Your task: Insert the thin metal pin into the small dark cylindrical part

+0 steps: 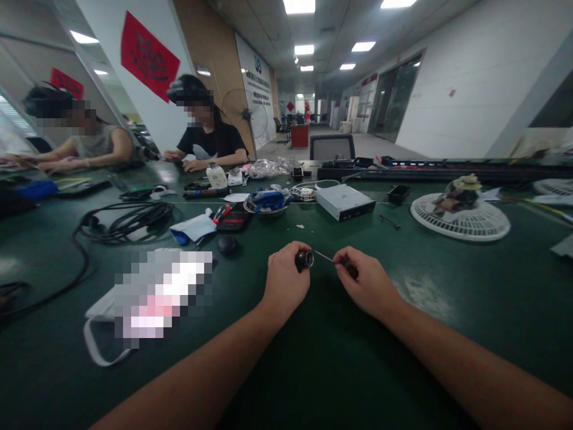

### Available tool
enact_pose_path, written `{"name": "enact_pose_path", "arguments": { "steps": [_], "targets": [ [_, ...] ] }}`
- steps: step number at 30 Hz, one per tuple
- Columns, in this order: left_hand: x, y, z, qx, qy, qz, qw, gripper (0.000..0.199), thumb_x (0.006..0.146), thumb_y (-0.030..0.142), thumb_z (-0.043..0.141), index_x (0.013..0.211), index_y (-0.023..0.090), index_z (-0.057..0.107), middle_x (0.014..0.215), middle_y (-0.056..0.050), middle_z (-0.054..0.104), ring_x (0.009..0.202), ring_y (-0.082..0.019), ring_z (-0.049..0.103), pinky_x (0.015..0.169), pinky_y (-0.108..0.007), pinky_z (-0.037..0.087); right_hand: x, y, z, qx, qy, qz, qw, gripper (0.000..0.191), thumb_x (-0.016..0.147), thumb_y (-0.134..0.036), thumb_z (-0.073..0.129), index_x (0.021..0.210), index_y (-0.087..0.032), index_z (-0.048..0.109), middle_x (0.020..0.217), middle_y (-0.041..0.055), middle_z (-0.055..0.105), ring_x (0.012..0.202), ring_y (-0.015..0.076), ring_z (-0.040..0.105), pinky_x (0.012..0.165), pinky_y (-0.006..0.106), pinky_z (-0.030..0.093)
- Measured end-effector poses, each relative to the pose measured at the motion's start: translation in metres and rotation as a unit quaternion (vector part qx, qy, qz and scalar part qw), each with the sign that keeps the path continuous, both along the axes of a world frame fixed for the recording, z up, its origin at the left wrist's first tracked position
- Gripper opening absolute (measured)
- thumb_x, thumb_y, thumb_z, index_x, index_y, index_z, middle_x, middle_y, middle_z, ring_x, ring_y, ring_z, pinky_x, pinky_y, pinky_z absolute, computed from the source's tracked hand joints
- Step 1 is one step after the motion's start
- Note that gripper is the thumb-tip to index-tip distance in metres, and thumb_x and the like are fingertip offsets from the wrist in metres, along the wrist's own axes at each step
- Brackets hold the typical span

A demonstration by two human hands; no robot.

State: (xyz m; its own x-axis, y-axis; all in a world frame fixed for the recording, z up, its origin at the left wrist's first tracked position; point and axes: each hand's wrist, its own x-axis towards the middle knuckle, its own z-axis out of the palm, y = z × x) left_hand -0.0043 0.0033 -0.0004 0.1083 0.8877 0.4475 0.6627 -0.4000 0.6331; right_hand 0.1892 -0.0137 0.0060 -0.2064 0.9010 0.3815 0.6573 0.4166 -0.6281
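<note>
In the head view my left hand is wrapped round a small dark cylindrical part, whose round open end faces right. My right hand pinches a thin metal rod between thumb and fingers. The rod's far tip points left, close to the upper edge of the dark part; whether they touch I cannot tell. Something dark shows within the right hand's curled fingers. Both hands are over the green table.
Left of my hands lie a pixelated device with a white strap, a black mouse and coiled cable. Beyond are a bowl of blue items, a disc drive and a white fan grille. Two people sit at the far left.
</note>
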Motion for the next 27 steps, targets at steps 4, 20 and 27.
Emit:
{"name": "enact_pose_path", "arguments": {
  "steps": [4,20,27],
  "targets": [
    [-0.0013,0.0014,-0.0011,-0.011,-0.008,0.007,1.000,0.031,0.076,0.003,0.061,0.099,0.022,0.065,0.099,-0.003,0.071,0.097,-0.022,0.066,0.090,-0.042,0.051,0.0003,0.0005,-0.0018,0.011,-0.020,0.017,1.000,0.015,0.087,-0.020,0.058,0.097,-0.023,0.069,0.085,0.0015,0.071,0.070,0.0162,0.063,0.066,0.031,0.049],
    [0.0020,-0.0026,0.0048,0.023,0.026,-0.031,0.999,0.029,0.072,0.000,0.058,0.090,0.022,0.063,0.091,-0.001,0.070,0.093,-0.022,0.065,0.087,-0.040,0.050,0.0008,-0.0017,-0.0009,0.057,-0.035,0.006,0.998,0.015,0.084,-0.019,0.061,0.093,-0.022,0.072,0.086,0.0025,0.071,0.072,0.0170,0.064,0.068,0.031,0.050],
    [0.0008,-0.0023,0.0040,0.023,0.034,-0.020,0.999,0.033,0.070,-0.003,0.056,0.089,0.022,0.062,0.091,-0.001,0.068,0.094,-0.022,0.064,0.085,-0.040,0.050,0.0010,-0.0018,0.0005,0.039,-0.054,0.052,0.996,0.015,0.083,-0.018,0.061,0.092,-0.023,0.072,0.085,0.0016,0.071,0.072,0.0169,0.064,0.068,0.031,0.050]
  ]
}}
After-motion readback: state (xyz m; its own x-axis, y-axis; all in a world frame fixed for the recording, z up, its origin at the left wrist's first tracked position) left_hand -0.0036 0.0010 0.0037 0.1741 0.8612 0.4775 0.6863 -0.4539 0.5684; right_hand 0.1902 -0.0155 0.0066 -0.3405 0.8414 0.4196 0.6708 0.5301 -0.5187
